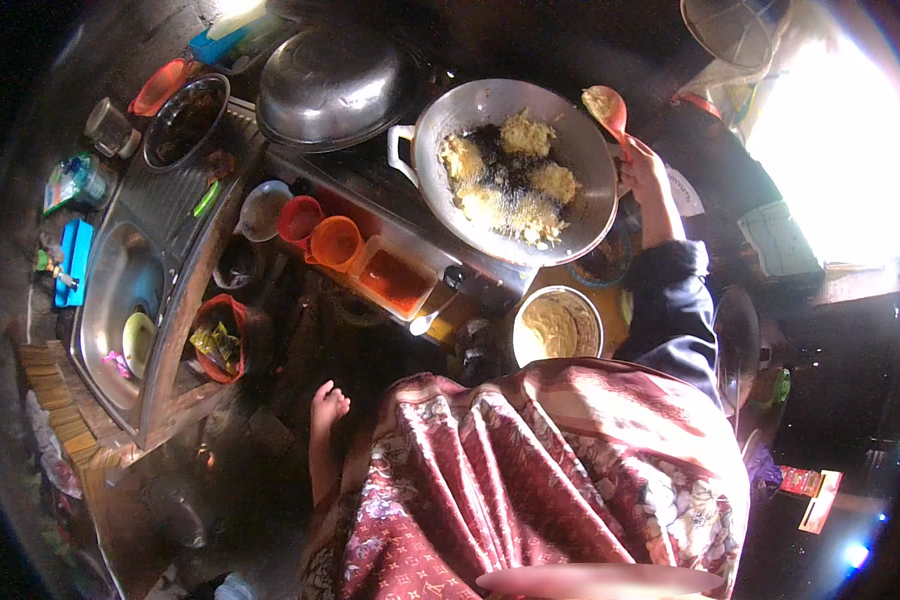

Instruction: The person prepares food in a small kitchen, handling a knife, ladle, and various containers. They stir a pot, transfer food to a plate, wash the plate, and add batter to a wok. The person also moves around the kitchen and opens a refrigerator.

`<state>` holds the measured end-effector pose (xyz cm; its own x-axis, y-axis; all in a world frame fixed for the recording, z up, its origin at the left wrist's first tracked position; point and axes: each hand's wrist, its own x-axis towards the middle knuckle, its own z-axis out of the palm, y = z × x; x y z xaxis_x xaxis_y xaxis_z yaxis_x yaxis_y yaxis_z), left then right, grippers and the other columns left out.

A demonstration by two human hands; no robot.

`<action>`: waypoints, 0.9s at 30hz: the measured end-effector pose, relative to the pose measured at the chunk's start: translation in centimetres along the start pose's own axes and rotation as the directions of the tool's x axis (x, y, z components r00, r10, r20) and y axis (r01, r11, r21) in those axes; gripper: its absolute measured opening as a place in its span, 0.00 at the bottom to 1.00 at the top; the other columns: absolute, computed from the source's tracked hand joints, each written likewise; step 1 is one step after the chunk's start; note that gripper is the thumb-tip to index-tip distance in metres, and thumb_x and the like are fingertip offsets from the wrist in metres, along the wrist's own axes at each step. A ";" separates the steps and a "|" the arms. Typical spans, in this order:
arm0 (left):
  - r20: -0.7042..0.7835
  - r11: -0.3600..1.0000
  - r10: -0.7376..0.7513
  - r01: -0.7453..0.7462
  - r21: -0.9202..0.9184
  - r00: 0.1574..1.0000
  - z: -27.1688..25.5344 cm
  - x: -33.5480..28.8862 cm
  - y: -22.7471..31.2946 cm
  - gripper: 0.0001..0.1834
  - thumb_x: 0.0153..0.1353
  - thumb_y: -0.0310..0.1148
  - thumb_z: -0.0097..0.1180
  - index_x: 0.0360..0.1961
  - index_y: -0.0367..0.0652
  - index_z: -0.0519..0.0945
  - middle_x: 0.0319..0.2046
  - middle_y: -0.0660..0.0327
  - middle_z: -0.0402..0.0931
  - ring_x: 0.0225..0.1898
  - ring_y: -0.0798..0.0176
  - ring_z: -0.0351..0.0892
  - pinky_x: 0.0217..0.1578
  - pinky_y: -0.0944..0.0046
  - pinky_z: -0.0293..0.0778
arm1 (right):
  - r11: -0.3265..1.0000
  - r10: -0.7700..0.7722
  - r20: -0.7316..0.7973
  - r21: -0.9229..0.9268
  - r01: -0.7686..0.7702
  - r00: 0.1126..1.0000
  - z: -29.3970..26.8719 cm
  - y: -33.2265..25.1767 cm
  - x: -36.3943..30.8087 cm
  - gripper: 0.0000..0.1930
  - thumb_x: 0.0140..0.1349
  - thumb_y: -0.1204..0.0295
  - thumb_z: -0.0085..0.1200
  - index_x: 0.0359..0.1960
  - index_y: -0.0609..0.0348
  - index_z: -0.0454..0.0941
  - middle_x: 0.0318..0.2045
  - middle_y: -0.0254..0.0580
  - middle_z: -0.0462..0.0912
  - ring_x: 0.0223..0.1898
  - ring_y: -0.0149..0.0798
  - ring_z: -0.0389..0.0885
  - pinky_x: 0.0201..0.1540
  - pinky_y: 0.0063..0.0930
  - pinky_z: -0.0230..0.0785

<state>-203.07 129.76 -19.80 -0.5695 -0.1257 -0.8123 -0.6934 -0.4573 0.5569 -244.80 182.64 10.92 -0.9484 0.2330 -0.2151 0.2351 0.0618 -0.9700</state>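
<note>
My right hand [647,175] grips the handle of an orange ladle [618,112], whose bowl carries pale, shredded batter [598,103]. The ladle is held just beyond the right rim of a large metal wok [596,215]. Several golden fritters [553,182] fry inside it in dark, bubbling oil. Below the wok stands a round tub [599,335] of creamy yellow batter [550,328], close to my body. My left hand [330,403] hangs low at my left side, fingers curled in, with nothing visible in them.
A domed metal lid [335,85] lies left of the wok. Along the stove's front stand a red cup [300,218], an orange cup [336,243] and a tray of orange-red content [395,282], with a white spoon [425,323] beside it. Farther left is a metal sink [105,330].
</note>
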 end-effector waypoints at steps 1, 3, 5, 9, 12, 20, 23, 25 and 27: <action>0.004 1.000 0.025 -0.024 -0.013 1.000 0.9 -0.4 0.7 0.23 0.56 0.28 0.49 0.53 0.40 0.61 0.23 0.63 0.70 0.22 0.66 0.73 0.23 0.65 0.74 | 1.000 -0.016 0.073 0.012 0.015 0.997 -1.0 -0.9 -1.7 0.15 0.59 0.63 0.46 0.45 0.53 0.70 0.19 0.25 0.68 0.12 0.18 0.57 0.14 0.10 0.48; -0.047 0.999 0.041 -0.039 0.029 0.998 3.4 -1.0 2.2 0.23 0.55 0.27 0.49 0.53 0.40 0.61 0.22 0.63 0.69 0.20 0.70 0.70 0.21 0.69 0.72 | 0.999 0.029 0.119 0.042 -0.035 0.992 -3.3 -1.8 -5.8 0.16 0.59 0.64 0.45 0.47 0.55 0.70 0.21 0.25 0.69 0.18 0.19 0.59 0.18 0.13 0.52; 0.007 0.999 0.029 -0.029 0.021 1.000 5.6 -1.6 3.6 0.19 0.56 0.27 0.48 0.51 0.43 0.65 0.24 0.64 0.70 0.24 0.69 0.73 0.23 0.70 0.73 | 1.000 0.004 0.144 -0.003 -0.003 0.990 -5.3 -2.0 -10.1 0.16 0.58 0.66 0.46 0.47 0.56 0.70 0.25 0.25 0.71 0.18 0.19 0.60 0.19 0.12 0.53; 0.053 0.985 0.056 -0.064 0.163 0.997 10.2 -2.4 5.2 0.18 0.55 0.26 0.48 0.49 0.41 0.67 0.27 0.63 0.68 0.23 0.70 0.73 0.23 0.72 0.72 | 0.995 0.058 0.181 -0.093 -0.041 0.982 -8.8 0.0 -18.3 0.18 0.56 0.67 0.48 0.48 0.57 0.69 0.26 0.25 0.72 0.20 0.18 0.61 0.21 0.10 0.52; 0.154 0.929 0.174 -0.214 0.301 0.973 13.8 -3.5 5.8 0.17 0.55 0.28 0.49 0.47 0.40 0.69 0.28 0.62 0.69 0.27 0.69 0.74 0.27 0.71 0.73 | 0.969 0.142 0.314 -0.235 -0.069 0.939 -11.0 2.4 -23.2 0.20 0.54 0.66 0.49 0.49 0.57 0.68 0.24 0.28 0.71 0.19 0.19 0.60 0.19 0.10 0.50; 0.472 0.884 0.076 -0.278 0.375 0.878 23.8 -6.6 5.5 0.16 0.55 0.27 0.49 0.46 0.40 0.69 0.31 0.60 0.70 0.30 0.68 0.74 0.32 0.71 0.73 | 0.555 -0.103 0.209 -0.800 0.230 0.973 -10.0 16.3 -30.2 0.19 0.50 0.73 0.51 0.47 0.47 0.71 0.32 0.46 0.78 0.32 0.39 0.78 0.36 0.28 0.68; 0.490 0.828 0.008 -0.280 0.485 0.872 26.7 -7.1 4.1 0.17 0.55 0.28 0.49 0.47 0.40 0.69 0.30 0.62 0.70 0.30 0.69 0.73 0.33 0.72 0.72 | 0.407 -0.047 0.227 -0.885 0.227 0.973 -10.7 17.9 -31.1 0.20 0.48 0.75 0.51 0.46 0.46 0.71 0.31 0.48 0.77 0.33 0.47 0.77 0.35 0.33 0.69; 0.501 0.806 -0.023 -0.280 0.521 0.865 28.2 -6.9 2.9 0.17 0.55 0.28 0.49 0.47 0.40 0.68 0.30 0.63 0.70 0.30 0.70 0.73 0.32 0.73 0.71 | 0.514 -0.142 0.208 -0.820 0.251 0.968 -11.3 18.2 -31.5 0.17 0.50 0.73 0.49 0.45 0.47 0.72 0.32 0.47 0.78 0.34 0.45 0.77 0.35 0.32 0.69; 0.513 0.802 -0.053 -0.269 0.532 0.857 29.5 -6.2 1.6 0.17 0.55 0.28 0.49 0.47 0.40 0.68 0.30 0.63 0.70 0.30 0.70 0.73 0.32 0.72 0.71 | 0.584 -0.241 0.237 -0.739 0.336 0.941 -11.6 18.6 -31.7 0.20 0.49 0.74 0.50 0.48 0.47 0.69 0.33 0.47 0.77 0.34 0.46 0.77 0.35 0.32 0.69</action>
<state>-213.61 155.81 -8.75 -0.6777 0.3684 -0.6364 -0.6380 0.1357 0.7580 -207.95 187.67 1.04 -0.9997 -0.0259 0.0050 -0.0243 0.8314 -0.5551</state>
